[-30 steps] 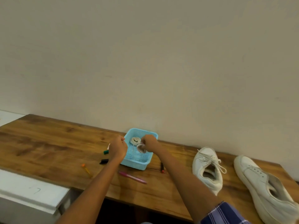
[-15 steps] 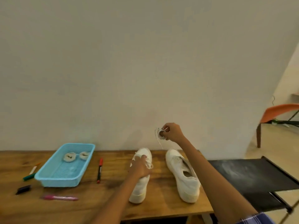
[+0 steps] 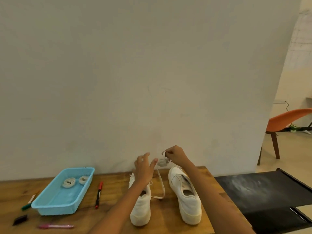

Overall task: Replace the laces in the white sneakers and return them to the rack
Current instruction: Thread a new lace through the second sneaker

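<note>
head view
right hand: raised above the shoes, pinching the lace; 0.5 s ago the lace was a tight coil, now one end hangs down to the table between the shoes
left hand: fingers spread, holding nothing, by the coil; was down on the left shoe 0.5 s ago
right shoe: at 3 o'clock of the left shoe, no lace
basket: at 9 o'clock of the shoes, two lace rolls inside
pens: around the basket, unmoved
</note>
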The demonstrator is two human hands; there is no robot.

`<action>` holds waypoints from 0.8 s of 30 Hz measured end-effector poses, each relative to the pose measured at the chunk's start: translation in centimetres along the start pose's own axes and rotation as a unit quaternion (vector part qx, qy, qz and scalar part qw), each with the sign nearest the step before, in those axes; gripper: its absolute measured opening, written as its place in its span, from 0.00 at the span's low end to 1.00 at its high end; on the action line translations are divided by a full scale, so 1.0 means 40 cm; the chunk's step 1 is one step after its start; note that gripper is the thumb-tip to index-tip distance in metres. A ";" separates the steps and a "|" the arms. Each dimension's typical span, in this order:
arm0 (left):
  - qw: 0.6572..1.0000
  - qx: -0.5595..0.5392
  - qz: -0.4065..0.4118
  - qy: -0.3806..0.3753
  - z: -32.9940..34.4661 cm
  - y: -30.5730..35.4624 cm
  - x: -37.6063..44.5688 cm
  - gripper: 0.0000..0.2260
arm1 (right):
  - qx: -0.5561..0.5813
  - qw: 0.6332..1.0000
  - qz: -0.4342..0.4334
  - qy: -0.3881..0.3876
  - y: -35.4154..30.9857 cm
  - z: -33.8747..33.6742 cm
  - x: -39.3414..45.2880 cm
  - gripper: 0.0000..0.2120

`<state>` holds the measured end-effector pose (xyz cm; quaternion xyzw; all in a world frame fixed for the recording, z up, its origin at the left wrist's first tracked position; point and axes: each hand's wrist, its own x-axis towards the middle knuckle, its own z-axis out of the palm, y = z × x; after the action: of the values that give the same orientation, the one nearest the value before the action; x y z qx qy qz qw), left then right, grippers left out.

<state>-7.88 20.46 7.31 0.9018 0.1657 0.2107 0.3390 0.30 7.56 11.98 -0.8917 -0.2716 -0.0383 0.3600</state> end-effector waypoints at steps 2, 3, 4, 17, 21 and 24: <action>0.994 -0.092 0.031 -0.048 -0.006 0.053 0.006 0.20 | -0.018 1.000 -0.013 0.001 -0.022 -0.003 -0.006 0.09; 0.991 -0.119 0.030 -0.058 -0.009 0.073 0.008 0.18 | -0.015 1.000 -0.014 0.002 -0.032 -0.007 -0.007 0.09; 0.991 -0.122 0.026 -0.051 -0.012 0.087 0.010 0.15 | -0.010 1.000 -0.014 0.004 -0.038 -0.012 -0.007 0.09; 0.992 -0.123 0.000 -0.021 0.027 0.111 0.042 0.03 | 0.374 0.915 0.068 0.136 -0.029 -0.111 -0.006 0.11; 0.983 -0.177 -0.034 -0.022 0.063 0.077 0.089 0.10 | 0.296 0.933 0.072 0.192 0.044 -0.123 0.049 0.10; 0.989 -0.141 -0.036 -0.024 0.104 0.054 0.126 0.14 | 0.232 0.936 0.104 0.241 0.118 -0.110 0.094 0.12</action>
<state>-1.18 18.89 7.29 0.8431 0.1583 0.1984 0.4740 6.46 3.56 13.30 -0.7704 -0.0836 -0.1504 0.6139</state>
